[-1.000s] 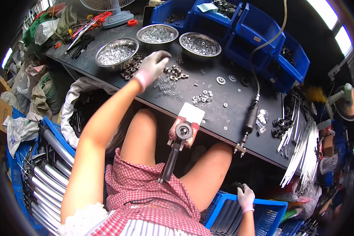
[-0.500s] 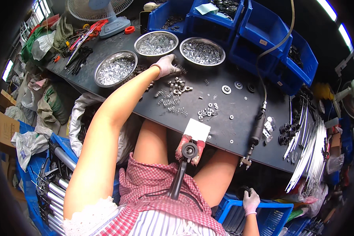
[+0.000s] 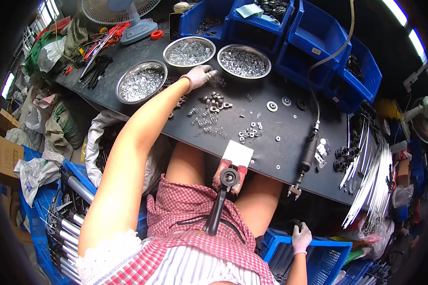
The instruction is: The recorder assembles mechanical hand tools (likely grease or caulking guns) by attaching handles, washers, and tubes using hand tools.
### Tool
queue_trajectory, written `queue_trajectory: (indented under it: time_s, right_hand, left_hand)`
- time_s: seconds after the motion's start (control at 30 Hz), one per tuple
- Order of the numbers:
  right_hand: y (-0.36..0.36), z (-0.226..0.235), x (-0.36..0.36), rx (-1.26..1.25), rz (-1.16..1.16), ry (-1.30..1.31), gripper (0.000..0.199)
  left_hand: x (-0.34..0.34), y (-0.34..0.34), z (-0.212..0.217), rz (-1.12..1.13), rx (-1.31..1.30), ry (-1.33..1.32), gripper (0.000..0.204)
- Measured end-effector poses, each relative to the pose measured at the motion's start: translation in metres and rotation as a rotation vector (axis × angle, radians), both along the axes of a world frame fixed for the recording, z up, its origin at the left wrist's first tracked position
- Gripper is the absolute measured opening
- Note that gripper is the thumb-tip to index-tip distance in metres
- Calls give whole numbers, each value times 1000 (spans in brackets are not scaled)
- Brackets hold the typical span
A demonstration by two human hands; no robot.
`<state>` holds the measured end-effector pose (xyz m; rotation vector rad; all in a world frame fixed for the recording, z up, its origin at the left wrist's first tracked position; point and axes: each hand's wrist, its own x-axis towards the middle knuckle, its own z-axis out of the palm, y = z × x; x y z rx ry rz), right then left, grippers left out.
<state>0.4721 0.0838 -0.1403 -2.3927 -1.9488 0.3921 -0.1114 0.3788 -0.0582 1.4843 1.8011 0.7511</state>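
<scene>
My left hand (image 3: 199,78), in a pale glove, reaches over the bench just in front of the steel bowl of small clear-looking parts (image 3: 189,51). Its fingers stretch toward a small heap of dark springs (image 3: 218,81) and look loosely apart. Down at the right, my gloved right hand (image 3: 301,238) is closed at the rim of a blue crate (image 3: 314,242), on a black part (image 3: 296,222) mostly hidden by the fingers. Between my thighs, a black lever-like part with a round end (image 3: 229,177) rests at red-padded jaws (image 3: 221,172) by the bench edge.
Steel bowls of nuts (image 3: 245,62) and shiny fittings (image 3: 141,81) stand on the bench. Loose springs (image 3: 207,121), bushings (image 3: 215,102) and white rings (image 3: 249,133) lie nearer. A hanging driver (image 3: 310,152), white rods (image 3: 373,175) and blue bins (image 3: 318,35) are at the right.
My left hand has drawn slightly back from the dark springs, uncovering more of them. My right hand has shifted a little upward at the crate rim.
</scene>
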Motion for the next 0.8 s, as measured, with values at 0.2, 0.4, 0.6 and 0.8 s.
queue_trajectory:
  time_s: [0.2, 0.4, 0.6, 0.8]
  right_hand:
    - [-2, -14, 10, 36, -10, -9, 26]
    - [-3, -17, 8, 122, 7, 0, 18]
    - [0, -7, 2, 104, 2, 23, 17]
    - [0, -3, -1, 122, -5, 16, 17]
  left_hand:
    - [-1, -1, -2, 38, -23, 34, 57]
    - [0, -2, -7, 77, 39, 17, 44]
    - [-1, -9, -1, 6, 80, -115, 26]
    - [-4, -12, 4, 3, 139, -47, 24]
